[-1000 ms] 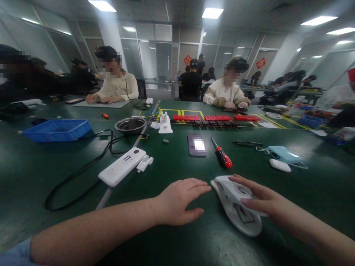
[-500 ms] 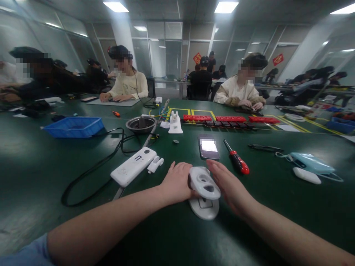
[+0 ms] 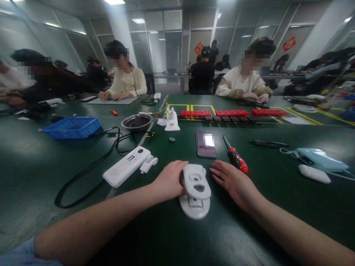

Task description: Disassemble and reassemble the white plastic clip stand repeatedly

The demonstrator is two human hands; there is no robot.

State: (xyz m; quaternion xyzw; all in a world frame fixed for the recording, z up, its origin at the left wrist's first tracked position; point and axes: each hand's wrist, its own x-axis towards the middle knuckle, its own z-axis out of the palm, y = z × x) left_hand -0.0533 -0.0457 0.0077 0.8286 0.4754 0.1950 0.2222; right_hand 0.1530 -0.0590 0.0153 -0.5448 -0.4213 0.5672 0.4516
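A white plastic stand-like part (image 3: 197, 189), with a round base and a tilted oval top with two openings, is on the green table in front of me. My left hand (image 3: 172, 180) grips its left side, with the fingertips partly hidden behind it. To the right of the part, my right hand (image 3: 234, 181) is open and holds nothing, its fingers stretched forward and a gap between it and the part. Beyond the right hand lies a red-and-black screwdriver (image 3: 235, 157). A phone (image 3: 206, 145) rests past the white part.
Left of my hands lie a white handheld device (image 3: 127, 167) and a small white bracket (image 3: 149, 164), near a black cable (image 3: 80, 175). Farther off are a blue bin (image 3: 72, 128), a metal bowl (image 3: 136, 123) and red trays (image 3: 231, 113). A light-blue pouch (image 3: 320, 159) is at right. Co-workers sit opposite.
My right hand has drawn away from the white part to the right, widening the gap. My left hand stays on the part. The view has shifted slightly.
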